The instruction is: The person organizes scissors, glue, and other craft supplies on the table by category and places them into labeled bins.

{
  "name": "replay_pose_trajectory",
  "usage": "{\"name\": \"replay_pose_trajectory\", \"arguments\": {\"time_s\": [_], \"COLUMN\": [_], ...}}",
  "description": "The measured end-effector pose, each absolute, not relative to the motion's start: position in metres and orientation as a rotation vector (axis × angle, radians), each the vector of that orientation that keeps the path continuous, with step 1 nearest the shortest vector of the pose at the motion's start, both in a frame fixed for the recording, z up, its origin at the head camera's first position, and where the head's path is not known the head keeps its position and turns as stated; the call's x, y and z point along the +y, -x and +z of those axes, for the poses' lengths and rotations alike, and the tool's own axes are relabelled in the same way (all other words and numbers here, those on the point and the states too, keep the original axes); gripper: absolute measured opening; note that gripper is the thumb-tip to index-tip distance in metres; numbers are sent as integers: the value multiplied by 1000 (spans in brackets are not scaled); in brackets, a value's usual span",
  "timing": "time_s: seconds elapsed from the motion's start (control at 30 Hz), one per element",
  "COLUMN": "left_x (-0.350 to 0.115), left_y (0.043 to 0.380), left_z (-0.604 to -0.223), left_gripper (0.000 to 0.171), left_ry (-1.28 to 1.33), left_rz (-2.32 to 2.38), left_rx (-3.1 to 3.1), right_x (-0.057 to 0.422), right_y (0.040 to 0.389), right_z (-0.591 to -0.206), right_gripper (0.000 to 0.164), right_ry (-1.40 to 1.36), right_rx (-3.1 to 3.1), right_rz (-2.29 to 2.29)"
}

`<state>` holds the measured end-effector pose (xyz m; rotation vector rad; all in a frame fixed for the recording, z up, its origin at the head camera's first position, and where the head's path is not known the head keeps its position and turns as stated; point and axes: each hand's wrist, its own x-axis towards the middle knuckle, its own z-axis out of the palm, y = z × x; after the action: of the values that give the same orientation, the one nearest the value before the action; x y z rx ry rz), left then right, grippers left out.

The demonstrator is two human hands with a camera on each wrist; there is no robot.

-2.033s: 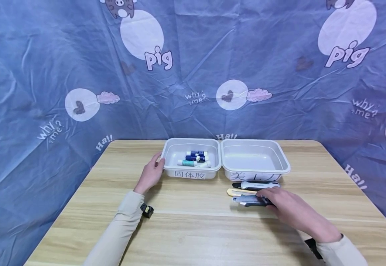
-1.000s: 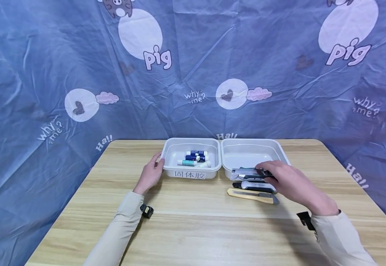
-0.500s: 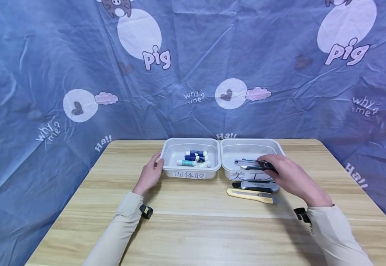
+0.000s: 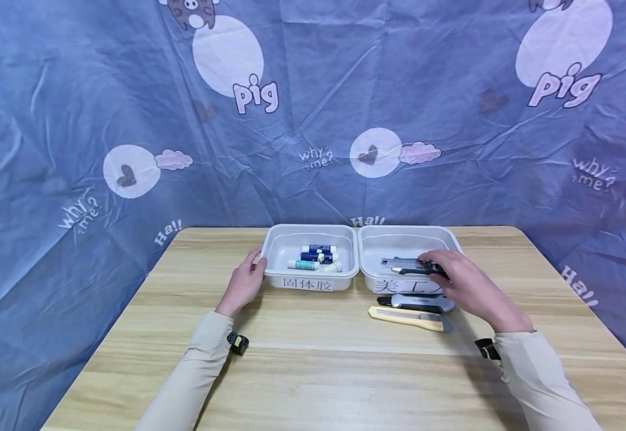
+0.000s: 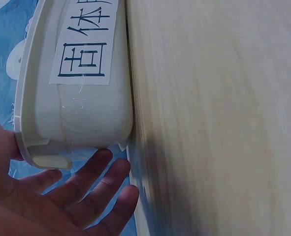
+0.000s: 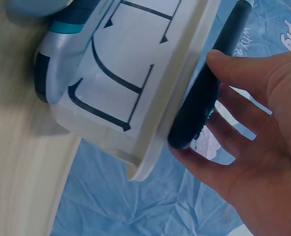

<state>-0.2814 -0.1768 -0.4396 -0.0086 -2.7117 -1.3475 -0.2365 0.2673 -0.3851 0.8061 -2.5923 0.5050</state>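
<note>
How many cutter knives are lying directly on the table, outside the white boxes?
2: the grey-and-black knife in front of the right box, and the yellow knife in front of that one. None seems hidden.

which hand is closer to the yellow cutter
Right. The right hand is beyond and to the right of the yellow cutter; the left hand is farther off, at the left tray.

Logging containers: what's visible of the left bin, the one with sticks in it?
The left bin is an open-topped rectangular tub, white and plastic-looking, with rounded corners and an outturned rim. Its front wall bears a white label with three dark Chinese characters. It stands upright on the table beside the right bin; whether their rims touch isn't clear. Several blue, green and white sticks lie inside. The left hand touches its left end.
</note>
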Motion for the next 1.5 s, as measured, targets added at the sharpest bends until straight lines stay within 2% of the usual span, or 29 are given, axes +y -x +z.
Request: {"name": "replay_pose_trajectory", "arguments": {"time_s": [1.03, 1.5], "left_x": [-175, -175], "left_y": [280, 280], "left_z": [-438, -438], "left_gripper": [47, 47], "left_ry": [-3, 14], "left_rz": [-1351, -1346], "left_rx": [-2713, -2699], "right_x": [274, 277], "right_y": [239, 243], "right_z": [-390, -393], "right_gripper": [34, 40], "right_ry": [-767, -717], "right_rx": [-2562, -2564], "right_rz": [534, 603]}}
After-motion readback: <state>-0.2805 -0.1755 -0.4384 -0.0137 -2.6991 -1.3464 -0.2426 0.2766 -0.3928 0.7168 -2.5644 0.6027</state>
